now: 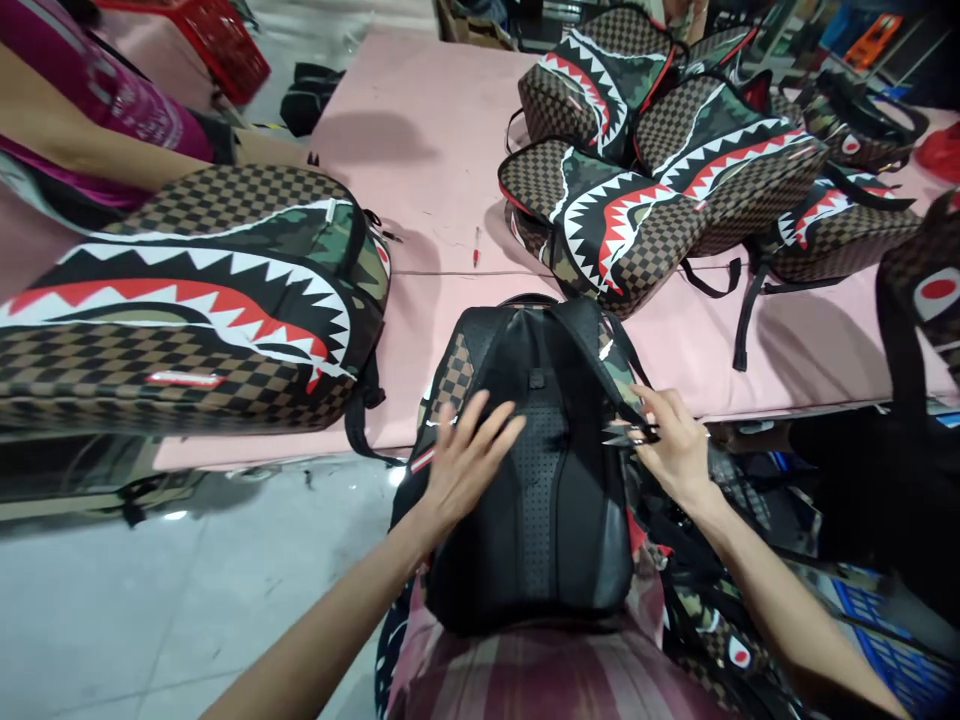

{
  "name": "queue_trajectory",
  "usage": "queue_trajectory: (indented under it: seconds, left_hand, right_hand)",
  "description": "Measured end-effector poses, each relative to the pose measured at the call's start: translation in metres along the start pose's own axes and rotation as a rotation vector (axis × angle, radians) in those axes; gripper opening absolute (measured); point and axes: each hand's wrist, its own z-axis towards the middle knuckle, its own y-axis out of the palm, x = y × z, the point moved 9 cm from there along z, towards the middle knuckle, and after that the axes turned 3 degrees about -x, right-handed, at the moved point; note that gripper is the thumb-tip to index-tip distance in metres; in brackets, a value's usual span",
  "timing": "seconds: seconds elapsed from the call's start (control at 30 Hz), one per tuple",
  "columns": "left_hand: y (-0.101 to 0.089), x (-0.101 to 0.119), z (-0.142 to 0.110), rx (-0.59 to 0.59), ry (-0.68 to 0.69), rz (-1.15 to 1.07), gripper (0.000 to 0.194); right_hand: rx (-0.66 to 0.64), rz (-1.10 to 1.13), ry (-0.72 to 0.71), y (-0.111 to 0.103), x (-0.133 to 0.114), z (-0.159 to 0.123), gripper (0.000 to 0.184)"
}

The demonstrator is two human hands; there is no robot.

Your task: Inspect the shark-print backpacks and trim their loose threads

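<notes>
A backpack leans from my lap against the table edge, its black padded back panel and straps facing me. My left hand rests on the left part of that panel with fingers spread and nothing in them. At the backpack's right edge, my right hand is closed around small thread snips, their metal blades pointing left over the panel. The shoulder strap on that side runs close to my right fingers. The backpack's front is hidden beneath it.
The pink table carries a shark-mouth backpack at left, beside a co-worker's arm. More such backpacks are piled at right. A red pen lies between. Further bags hang or lie below my right arm.
</notes>
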Motion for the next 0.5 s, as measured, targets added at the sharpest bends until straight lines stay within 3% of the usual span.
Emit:
queue_trajectory:
  seconds: [0.07, 0.13, 0.2, 0.23, 0.27, 0.37, 0.5]
  left_hand:
    - [-0.019, -0.039, -0.036, 0.051, -0.268, 0.018, 0.047]
    - [-0.037, -0.076, -0.049, 0.064, -0.481, -0.041, 0.046]
    - [-0.058, -0.103, -0.033, 0.096, -0.586, -0.154, 0.041]
    - [-0.073, -0.115, -0.019, 0.173, -0.632, -0.21, 0.039]
    - [-0.078, -0.123, 0.0, 0.176, -0.656, -0.313, 0.038]
    - [-0.072, -0.139, 0.046, 0.123, -0.752, -0.639, 0.037]
    - [-0.041, -0.15, 0.055, 0.157, -0.894, -0.919, 0.036]
  right_hand:
    - [0.021, -0.13, 0.113, 0.005, 0.022, -0.025, 0.05]
    - [-0.034, -0.163, 0.185, 0.022, 0.038, -0.038, 0.056]
    - [-0.044, -0.087, 0.233, 0.033, 0.048, -0.031, 0.054]
    - [-0.011, 0.0, 0.254, 0.031, 0.052, -0.021, 0.051]
    - [0.038, 0.109, 0.274, 0.025, 0.055, -0.007, 0.047]
    - [0.155, 0.458, 0.333, 0.001, 0.062, 0.039, 0.035]
    - [0.189, 0.734, 0.521, -0.003, 0.077, 0.069, 0.023]
